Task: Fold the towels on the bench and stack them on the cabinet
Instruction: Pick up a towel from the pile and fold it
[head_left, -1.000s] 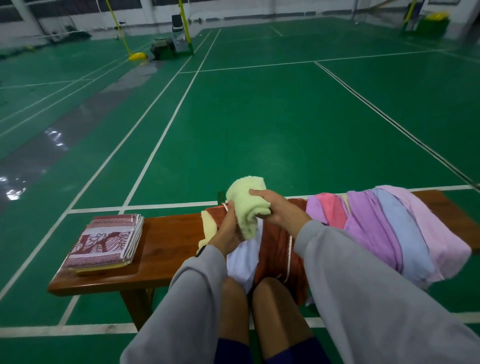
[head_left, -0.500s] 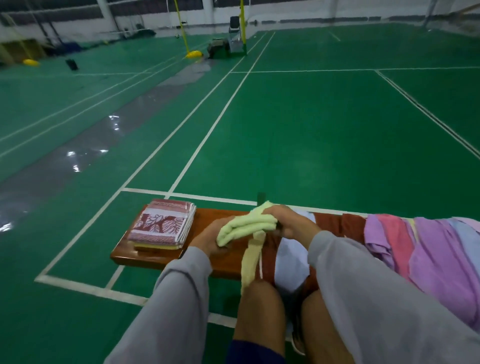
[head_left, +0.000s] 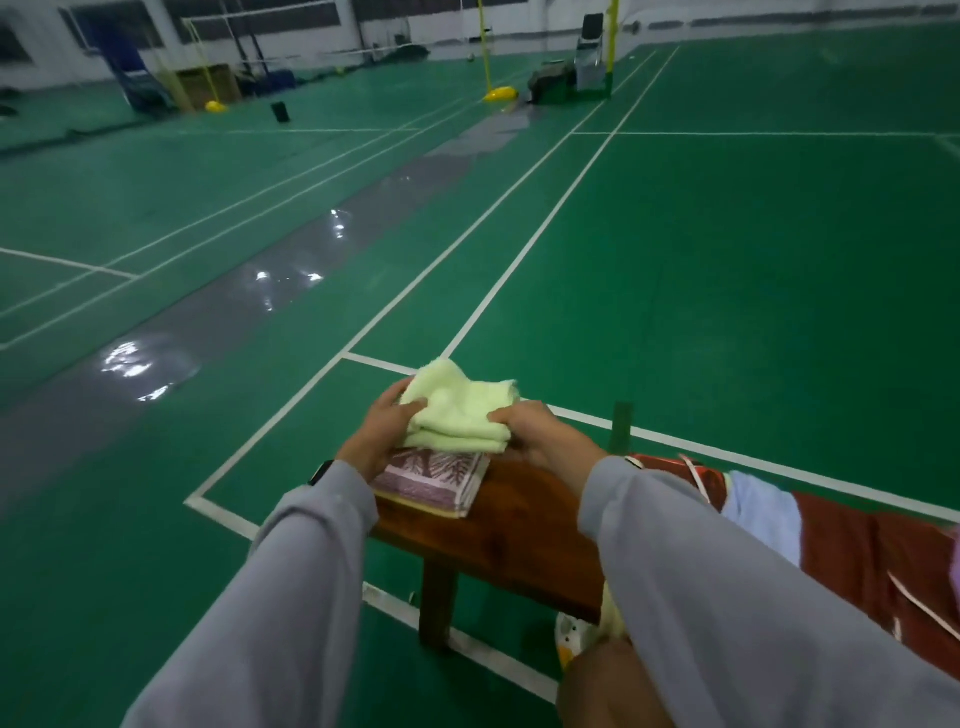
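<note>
Now sets the folded pale green towel (head_left: 457, 415) on the patterned towel (head_left: 431, 475) at the tabletop (head_left: 524, 514) end, moved over from the middle. Clasps its opposite edges with left grip (head_left: 379, 431) and right grip (head_left: 540, 434), fingers curled round; leaves cabinet stacking undone.

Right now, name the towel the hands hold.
The pale green towel, held by left hand and right hand over the patterned towel; red towel and blue towel lie untouched.

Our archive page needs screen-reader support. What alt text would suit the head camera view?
A person's left hand and right hand grip a folded pale green towel directly over a folded patterned towel at the end of a wooden bench on a green sports court. A dark red towel and a light blue towel lie unfolded further right.
</note>
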